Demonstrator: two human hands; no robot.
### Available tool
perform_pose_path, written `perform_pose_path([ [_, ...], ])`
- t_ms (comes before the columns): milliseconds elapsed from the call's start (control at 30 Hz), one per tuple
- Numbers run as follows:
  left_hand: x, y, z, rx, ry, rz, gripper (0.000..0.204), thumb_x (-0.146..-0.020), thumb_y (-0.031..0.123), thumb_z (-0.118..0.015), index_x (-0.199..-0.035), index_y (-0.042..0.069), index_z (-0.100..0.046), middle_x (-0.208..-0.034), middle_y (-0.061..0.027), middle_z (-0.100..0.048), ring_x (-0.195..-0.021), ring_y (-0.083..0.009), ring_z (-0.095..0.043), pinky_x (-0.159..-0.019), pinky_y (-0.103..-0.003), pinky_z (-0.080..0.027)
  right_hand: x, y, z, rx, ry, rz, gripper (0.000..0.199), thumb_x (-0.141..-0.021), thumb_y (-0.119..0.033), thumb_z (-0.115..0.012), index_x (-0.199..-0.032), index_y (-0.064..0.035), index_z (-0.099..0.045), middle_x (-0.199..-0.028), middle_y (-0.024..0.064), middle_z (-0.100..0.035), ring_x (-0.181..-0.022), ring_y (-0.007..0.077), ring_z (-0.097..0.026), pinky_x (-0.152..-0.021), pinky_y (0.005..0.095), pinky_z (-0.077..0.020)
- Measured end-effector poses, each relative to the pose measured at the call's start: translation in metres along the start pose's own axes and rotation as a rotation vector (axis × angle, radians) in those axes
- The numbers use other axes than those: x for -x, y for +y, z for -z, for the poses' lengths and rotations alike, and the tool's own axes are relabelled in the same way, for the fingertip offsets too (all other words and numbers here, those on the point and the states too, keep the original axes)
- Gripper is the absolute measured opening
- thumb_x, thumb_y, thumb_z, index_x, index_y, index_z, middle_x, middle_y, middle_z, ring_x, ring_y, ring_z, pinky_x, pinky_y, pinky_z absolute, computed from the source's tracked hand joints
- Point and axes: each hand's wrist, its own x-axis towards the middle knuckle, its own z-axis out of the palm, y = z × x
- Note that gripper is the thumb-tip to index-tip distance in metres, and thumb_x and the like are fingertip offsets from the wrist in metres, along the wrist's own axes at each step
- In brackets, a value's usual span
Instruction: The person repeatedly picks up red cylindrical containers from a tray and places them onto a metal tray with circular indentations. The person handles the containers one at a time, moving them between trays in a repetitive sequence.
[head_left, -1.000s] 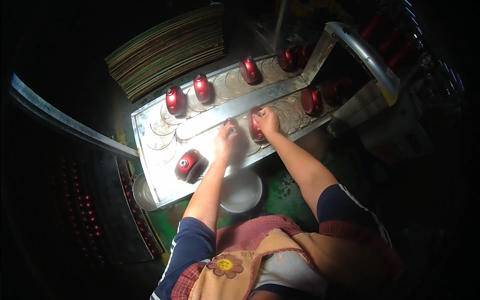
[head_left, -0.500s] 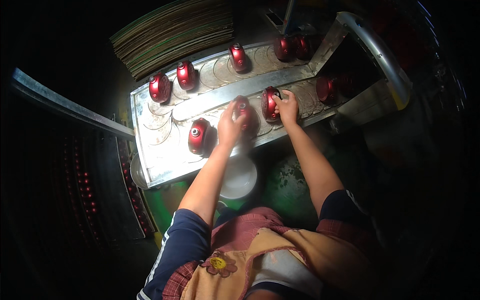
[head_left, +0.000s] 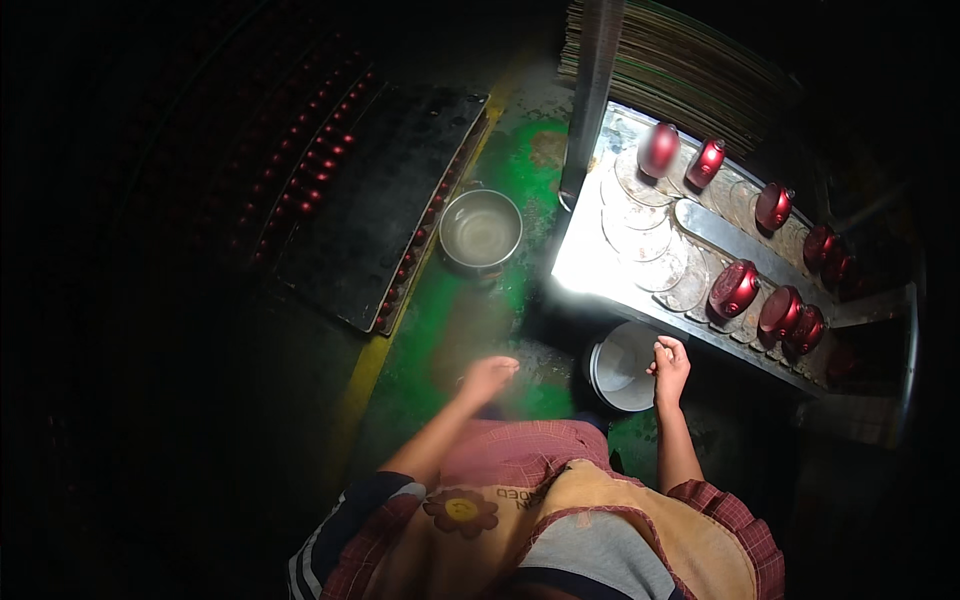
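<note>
My right hand (head_left: 670,372) is raised in front of the conveyor's near edge, over the side of a pale bucket (head_left: 622,368). Its fingers are curled in toward the thumb; whatever they may hold is too small to make out. Over the floor in front of my apron, my left hand (head_left: 488,379) is smeared by motion, so its grip does not show clearly. Neither hand touches the glossy red, round, flattened bottles. One such bottle (head_left: 734,288) stands in the conveyor's near row, with others close by. Another red bottle (head_left: 658,150) stands in the far row.
The lit conveyor (head_left: 650,272) has overlapping round plates and a metal post (head_left: 594,90) at its corner. A metal basin (head_left: 481,228) sits on the green floor. Left of it is a dark rack board (head_left: 385,190) with rows of small red pieces. Stacked boards (head_left: 690,70) stand behind.
Both hands have left the red bottles in the near row and drawn back toward my body. The view has swung left, bringing the basin and the dark rack board into sight.
</note>
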Motion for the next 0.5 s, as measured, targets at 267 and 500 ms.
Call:
perform_pose_path([
  [267,0.031,0.032,0.247,0.243,0.351,-0.119,0.028,-0.091,0.014,-0.062,-0.117,0.005,-0.068,-0.110,-0.0022,-0.071,-0.087,-0.0074,-0.062,-0.073,-0.022,-0.048,0.059,-0.068,-0.273,0.240,-0.562,0.158,0.012,-0.094,-0.010,-0.063,-0.104,-0.0040,-0.063,-0.074,-0.0046,-0.055,-0.061,0.0037,-0.051,-0.053,0.0211,-0.0454],
  [500,0.013,0.004,0.393,0.393,0.655,-0.038,0.022,-0.091,0.012,-0.066,-0.112,0.009,-0.071,-0.102,0.0016,-0.070,-0.086,-0.0065,-0.062,-0.067,-0.022,-0.048,0.041,-0.068,-0.456,0.412,-0.817,0.300,0.014,-0.095,-0.009,-0.060,-0.107,-0.0032,-0.063,-0.086,-0.0002,-0.065,-0.072,0.0078,-0.059,-0.063,0.0245,-0.0490],
])
